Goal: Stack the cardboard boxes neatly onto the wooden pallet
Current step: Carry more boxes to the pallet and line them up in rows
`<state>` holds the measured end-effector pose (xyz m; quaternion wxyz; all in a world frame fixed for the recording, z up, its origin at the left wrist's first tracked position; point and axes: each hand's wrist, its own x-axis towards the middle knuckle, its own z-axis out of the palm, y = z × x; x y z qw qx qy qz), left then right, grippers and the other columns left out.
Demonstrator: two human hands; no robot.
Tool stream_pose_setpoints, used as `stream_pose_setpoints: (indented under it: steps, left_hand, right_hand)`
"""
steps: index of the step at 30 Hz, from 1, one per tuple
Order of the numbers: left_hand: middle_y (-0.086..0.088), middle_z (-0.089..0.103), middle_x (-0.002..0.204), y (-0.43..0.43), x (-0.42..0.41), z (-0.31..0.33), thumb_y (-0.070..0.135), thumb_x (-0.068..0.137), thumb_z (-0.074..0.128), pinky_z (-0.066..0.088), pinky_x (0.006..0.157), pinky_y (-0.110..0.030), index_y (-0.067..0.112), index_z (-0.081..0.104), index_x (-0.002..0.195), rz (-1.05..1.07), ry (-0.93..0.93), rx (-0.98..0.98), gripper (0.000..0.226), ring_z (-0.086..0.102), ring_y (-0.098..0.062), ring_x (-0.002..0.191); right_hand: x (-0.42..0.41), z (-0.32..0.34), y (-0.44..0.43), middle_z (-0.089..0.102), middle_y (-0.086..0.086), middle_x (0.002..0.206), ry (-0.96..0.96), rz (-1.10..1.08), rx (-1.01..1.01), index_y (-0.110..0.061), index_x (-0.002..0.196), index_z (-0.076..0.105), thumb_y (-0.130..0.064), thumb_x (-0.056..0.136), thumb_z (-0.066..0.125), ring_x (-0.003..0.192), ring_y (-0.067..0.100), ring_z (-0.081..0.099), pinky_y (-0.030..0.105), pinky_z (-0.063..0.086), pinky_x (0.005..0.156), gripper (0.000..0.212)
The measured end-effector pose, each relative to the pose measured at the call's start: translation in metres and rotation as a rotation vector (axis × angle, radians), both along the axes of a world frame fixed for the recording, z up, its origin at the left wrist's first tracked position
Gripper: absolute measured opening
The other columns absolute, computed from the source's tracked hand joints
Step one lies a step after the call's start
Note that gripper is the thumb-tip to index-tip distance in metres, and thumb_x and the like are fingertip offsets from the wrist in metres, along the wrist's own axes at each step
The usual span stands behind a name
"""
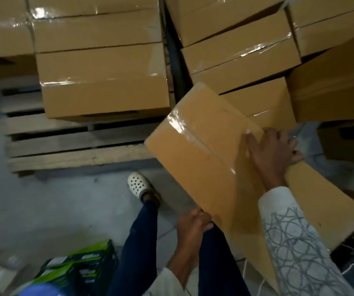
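Nearest me, a green printed carton (82,265) sits on the floor (54,199) by the person's left leg. Just above it the left hand (195,223) curls its fingers round the low near edge of the carried box (203,159), taking the weight from beneath. The right hand (272,154) lies across the top face, thumb flat on the cardboard and fingers hooked over the far-right edge.

The box is in the air, tilted, with its left corner hanging just over the front right corner of the wooden pallet (75,150). Its long axis runs diagonally from near right to far left, skewed against the slats. The bare slats lie ahead and to the left, on the left hand's side, so I'd judge the box must swing left and square up.

A white shoe (137,184) stands just short of the pallet's front edge. Further back, the stacked boxes (103,82) bound the open strip. A second stack (240,56) crowds the right, touching or nearly touching the carried box's far end, so the only room is leftward.
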<state>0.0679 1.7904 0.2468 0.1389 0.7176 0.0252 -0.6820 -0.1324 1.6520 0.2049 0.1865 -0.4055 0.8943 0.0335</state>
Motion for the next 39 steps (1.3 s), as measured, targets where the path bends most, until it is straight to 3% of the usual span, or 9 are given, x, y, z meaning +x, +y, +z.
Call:
stream_pose_setpoints:
  steps: [2,7,9,13,19,23,27,32,39]
  left_hand:
    - [-0.01,0.079,0.083,0.017,-0.007,0.005,-0.009,0.094,0.057,0.062,0.083,-0.04,0.008,0.076,0.079,0.177,-0.026,0.117,0.029,0.073,-0.035,0.092]
    - [-0.024,0.075,0.1,0.044,0.003,0.003,-0.005,0.097,0.052,0.062,0.08,-0.045,-0.008,0.071,0.107,0.501,-0.115,0.234,0.022,0.071,-0.044,0.097]
    - [-0.027,0.074,0.103,0.042,0.018,-0.003,-0.008,0.092,0.054,0.06,0.085,-0.05,-0.009,0.069,0.101,0.613,-0.136,0.229,0.018,0.071,-0.045,0.097]
    - [-0.026,0.074,0.103,0.034,0.055,-0.035,-0.004,0.087,0.055,0.062,0.079,-0.045,-0.008,0.068,0.101,0.775,-0.174,0.188,0.019,0.072,-0.042,0.096]
    - [-0.015,0.064,0.083,0.025,0.121,-0.095,0.0,0.088,0.048,0.059,0.088,-0.048,0.006,0.059,0.077,0.937,-0.276,0.157,0.017,0.064,-0.034,0.077]
    - [-0.015,0.062,0.087,0.027,0.177,-0.128,0.004,0.084,0.052,0.059,0.092,-0.05,0.008,0.056,0.076,0.976,-0.361,0.2,0.01,0.063,-0.032,0.072]
    - [-0.01,0.057,0.066,0.015,0.223,-0.162,0.004,0.084,0.054,0.059,0.092,-0.05,0.01,0.051,0.071,0.963,-0.334,0.187,0.014,0.057,-0.024,0.051]
    - [-0.019,0.067,0.1,-0.012,0.253,-0.213,0.005,0.087,0.056,0.059,0.095,-0.049,0.002,0.063,0.094,0.914,-0.259,0.182,0.01,0.067,-0.036,0.086]
    - [-0.013,0.061,0.085,-0.043,0.258,-0.257,0.01,0.094,0.053,0.057,0.098,-0.045,0.003,0.063,0.088,0.829,-0.209,0.198,0.013,0.063,-0.034,0.091]
  right_hand:
    - [0.01,-0.001,0.006,0.052,0.015,0.139,-0.021,0.113,0.024,-0.019,0.135,0.061,-0.067,0.097,0.049,0.131,0.038,0.039,0.055,0.024,0.106,0.062]
    - [0.061,-0.014,-0.001,0.054,0.008,0.138,-0.134,0.444,0.137,-0.026,0.137,0.058,-0.07,0.096,0.046,0.127,0.035,0.041,0.05,0.026,0.102,0.061]
    - [0.091,-0.02,-0.011,0.051,0.007,0.141,-0.187,0.563,0.145,-0.028,0.14,0.054,-0.071,0.096,0.044,0.129,0.035,0.041,0.051,0.028,0.102,0.062]
    - [0.163,-0.046,-0.034,0.045,0.003,0.149,-0.28,0.752,0.111,-0.033,0.147,0.046,-0.07,0.095,0.047,0.136,0.032,0.039,0.055,0.029,0.108,0.064]
    - [0.276,-0.099,-0.05,0.045,0.001,0.145,-0.316,0.926,0.091,-0.031,0.147,0.046,-0.066,0.093,0.054,0.136,0.03,0.038,0.057,0.027,0.113,0.064]
    - [0.333,-0.133,-0.044,0.043,0.002,0.147,-0.373,0.947,0.077,-0.03,0.148,0.042,-0.061,0.093,0.058,0.136,0.029,0.036,0.055,0.025,0.114,0.065]
    - [0.377,-0.172,-0.052,0.044,0.002,0.146,-0.389,0.905,0.061,-0.03,0.148,0.043,-0.062,0.091,0.06,0.135,0.03,0.037,0.053,0.022,0.114,0.068]
    - [0.413,-0.216,-0.082,0.046,0.001,0.145,-0.369,0.904,0.036,-0.03,0.148,0.045,-0.063,0.09,0.06,0.135,0.029,0.038,0.052,0.017,0.115,0.068]
    - [0.423,-0.254,-0.102,0.043,0.002,0.152,-0.301,0.896,0.061,-0.028,0.153,0.039,-0.06,0.089,0.063,0.144,0.028,0.035,0.055,0.011,0.123,0.075]
